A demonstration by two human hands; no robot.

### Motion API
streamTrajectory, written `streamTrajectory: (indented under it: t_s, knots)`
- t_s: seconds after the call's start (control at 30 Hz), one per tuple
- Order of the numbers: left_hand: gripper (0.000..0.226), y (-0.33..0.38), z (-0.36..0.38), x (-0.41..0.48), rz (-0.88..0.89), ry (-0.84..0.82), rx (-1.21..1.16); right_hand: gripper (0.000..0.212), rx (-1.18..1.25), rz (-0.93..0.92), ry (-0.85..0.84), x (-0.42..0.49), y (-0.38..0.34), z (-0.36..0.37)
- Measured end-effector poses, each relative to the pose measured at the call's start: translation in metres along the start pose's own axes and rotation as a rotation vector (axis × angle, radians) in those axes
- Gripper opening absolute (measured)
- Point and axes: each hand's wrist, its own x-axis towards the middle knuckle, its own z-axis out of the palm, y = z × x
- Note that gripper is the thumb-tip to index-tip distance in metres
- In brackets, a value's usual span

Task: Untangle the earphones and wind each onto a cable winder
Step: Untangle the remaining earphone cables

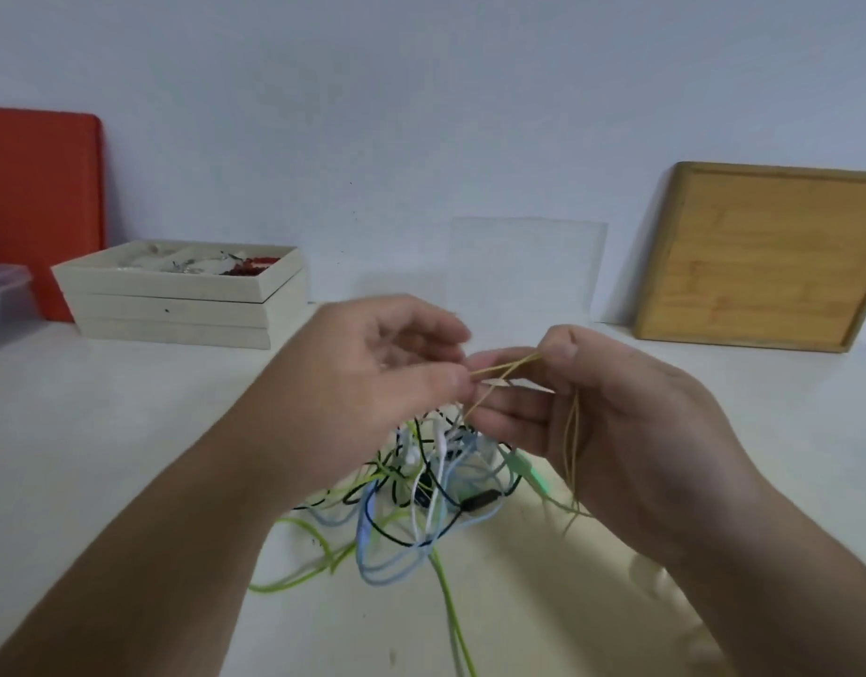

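A square wooden tray (763, 259) leans on the wall above your white table (128, 432). Left of it lies the multicoloured tangle of earphone cables (421, 486); just above, your left hand (372, 364) and right hand (611, 408) pinch one thin yellow cable (506, 367) between them.

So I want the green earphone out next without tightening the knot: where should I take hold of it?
Probably the free green cable running toward you from the tangle. It lies alone on the table, so pinch it from above, near the pile's edge.
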Motion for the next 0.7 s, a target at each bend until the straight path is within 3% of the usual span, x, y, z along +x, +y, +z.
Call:
streamTrajectory:
  t_s: [0.1,0.17,0.37,0.7]
  knots:
    - [0.007,-0.007,0.002,0.001,-0.051,-0.002,0.108,0.015,0.09,-0.02,0.027,0.0,-0.008,-0.002]
    - [0.014,-0.01,-0.003,0.003,-0.065,0.075,0.113,0.019,0.096,-0.022,0.086,0.0,-0.012,-0.002]
    - [0.013,-0.013,-0.011,0.005,-0.266,0.16,-0.128,0.032,-0.017,0.014,0.288,0.002,-0.009,-0.006]
    - [0.015,-0.005,-0.008,0.001,-0.155,0.09,-0.002,0.027,-0.121,0.039,0.102,0.001,-0.005,-0.004]
